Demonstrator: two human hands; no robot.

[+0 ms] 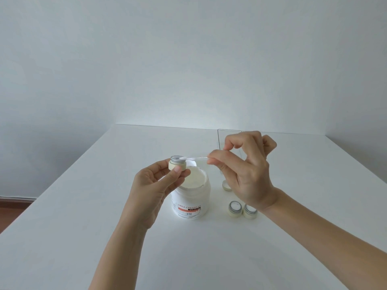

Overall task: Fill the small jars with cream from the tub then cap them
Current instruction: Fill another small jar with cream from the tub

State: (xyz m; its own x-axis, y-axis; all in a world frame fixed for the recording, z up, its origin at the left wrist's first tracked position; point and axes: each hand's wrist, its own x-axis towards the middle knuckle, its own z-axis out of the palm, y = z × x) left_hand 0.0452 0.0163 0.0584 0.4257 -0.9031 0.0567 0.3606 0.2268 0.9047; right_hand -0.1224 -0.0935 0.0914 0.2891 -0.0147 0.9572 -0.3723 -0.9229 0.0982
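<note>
Head view is showing the left hand [156, 183] pinching a small jar [177, 163] between its fingers above the open cream tub [191, 194], which is standing on the white desk [83, 216]. The right hand [245, 170] is pinching a thin spatula [195, 158], its creamy tip sitting at the jar's mouth. Two more open jars [242, 210] are standing just right of the tub.

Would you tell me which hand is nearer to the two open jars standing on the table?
Right. The right hand hovers just above the two open jars, its wrist almost over them; the left hand is across the cream tub.
</note>
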